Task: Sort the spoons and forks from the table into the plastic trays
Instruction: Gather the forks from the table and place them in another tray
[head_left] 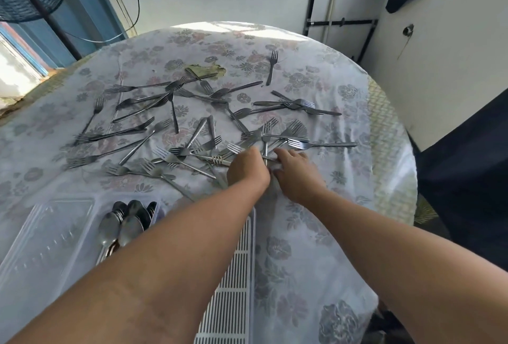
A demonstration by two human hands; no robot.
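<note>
Spoons are already lying in the clear plastic tray at lower left; left hand and right hand are reaching into scattered steel forks mid-frame, their fingers' grip impossible to tell.

Both bare arms stretched far out, close together. Left hand knuckles up, fingers curled under. Right hand just beside it, fingers bent down.

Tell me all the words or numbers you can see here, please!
None: nothing here carries readable writing.
The forks are too small to show any stamp.
The spoons and the clear plastic tray show no label.
The tablecloth has only flowers.
</note>
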